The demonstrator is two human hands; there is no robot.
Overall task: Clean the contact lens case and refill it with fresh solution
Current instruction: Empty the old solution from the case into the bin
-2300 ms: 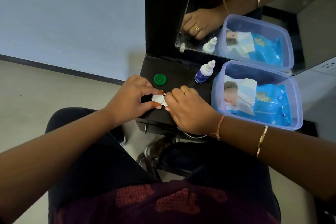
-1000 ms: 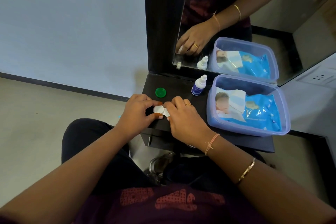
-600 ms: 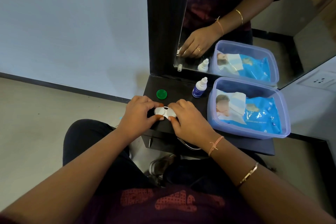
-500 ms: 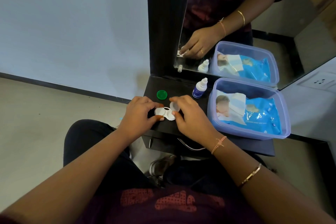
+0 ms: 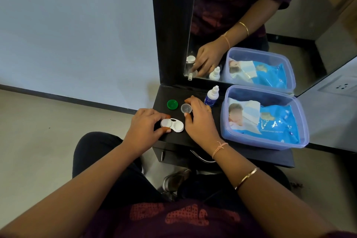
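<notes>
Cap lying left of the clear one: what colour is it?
The cap is green; the head view shows it best.

Case (image 5: pixel 172 125) on shelf (image 5: pixel 167 92); cap (image 5: pixel 186 108), bottle (image 5: pixel 212 96) behind; box (image 5: pixel 303 121) right.

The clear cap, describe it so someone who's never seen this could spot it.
On the black shelf under the mirror, find the right hand. The clear cap sits between its thumb and forefinger, see-through, unlike the solid green cap beside it.

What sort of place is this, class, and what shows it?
Probably a dressing corner in a home: a small black table below a mirror, with a dropper bottle and contact lens case on it.
</notes>
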